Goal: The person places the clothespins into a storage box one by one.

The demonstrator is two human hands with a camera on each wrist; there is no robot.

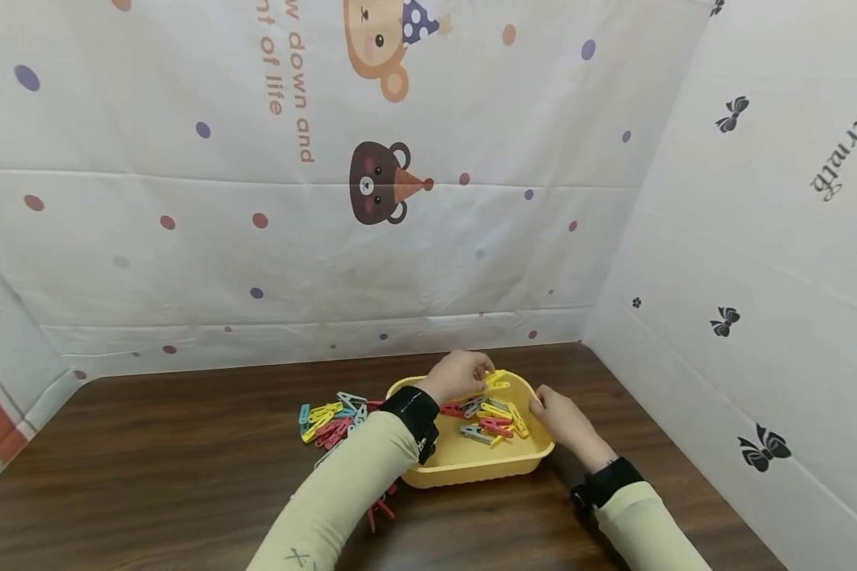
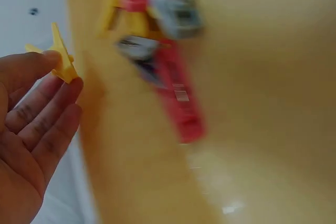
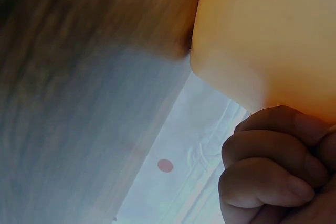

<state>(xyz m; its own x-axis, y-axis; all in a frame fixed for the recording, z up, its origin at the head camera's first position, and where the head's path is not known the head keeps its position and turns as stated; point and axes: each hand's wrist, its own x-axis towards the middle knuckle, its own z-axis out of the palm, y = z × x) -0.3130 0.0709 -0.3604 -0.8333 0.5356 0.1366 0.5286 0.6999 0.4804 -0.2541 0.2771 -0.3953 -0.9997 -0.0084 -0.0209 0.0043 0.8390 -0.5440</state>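
My left hand (image 1: pixel 461 376) pinches a yellow clothespin (image 2: pixel 63 59) between thumb and fingers, over the far side of a yellow plastic basin (image 1: pixel 464 473). In the left wrist view its other fingers are spread below the clothespin. Inside the basin lie several red, grey and yellow clothespins, among them a red clothespin (image 2: pixel 178 95), blurred in that view. My right hand (image 1: pixel 566 420) grips the basin's right rim, and its curled fingers (image 3: pixel 268 153) show against the basin's outer wall in the right wrist view.
A loose heap of blue, yellow, red and grey clothespins (image 1: pixel 334 424) lies left of the basin, partly hidden by the left forearm. More red clothespins (image 1: pixel 381 507) lie nearer. The brown wooden table (image 1: pixel 186 476) meets patterned white wall sheets (image 1: pixel 271 254) behind and at right.
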